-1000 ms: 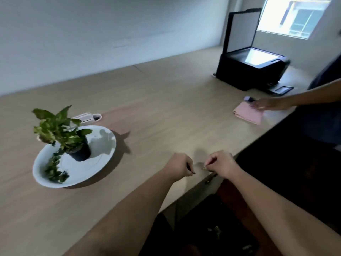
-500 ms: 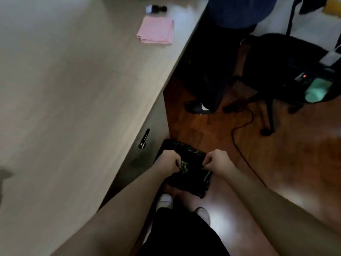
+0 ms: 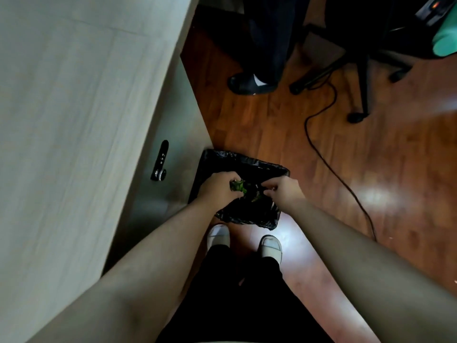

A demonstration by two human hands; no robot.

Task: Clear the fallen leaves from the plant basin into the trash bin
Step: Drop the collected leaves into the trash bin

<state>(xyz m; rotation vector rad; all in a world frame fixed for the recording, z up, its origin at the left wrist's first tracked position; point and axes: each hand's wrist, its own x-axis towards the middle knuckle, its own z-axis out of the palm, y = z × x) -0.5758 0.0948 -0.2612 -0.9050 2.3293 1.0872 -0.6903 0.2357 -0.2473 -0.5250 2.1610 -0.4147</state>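
A trash bin (image 3: 247, 160) lined with a black bag stands on the floor against the desk's side, just beyond my shoes. My left hand (image 3: 216, 186) hovers over its opening, closed on a clump of green fallen leaves (image 3: 238, 187). My right hand (image 3: 284, 191) hangs over the bin's right half, fingertips pinched together with a small pale leaf scrap (image 3: 272, 188) at them. More green leaves (image 3: 256, 199) lie inside the bag below the hands. The plant basin is out of view.
The wooden desk (image 3: 74, 120) fills the left side, with a black drawer lock handle (image 3: 160, 162) on its front. Another person's dark shoe (image 3: 249, 84) stands beyond. An office chair base (image 3: 358, 70) and a black cable (image 3: 329, 164) lie on the floor to the right.
My view swung from the desktop with the plant basin down to the floor. Both hands carried the leaves off the desk edge and down over the trash bin.
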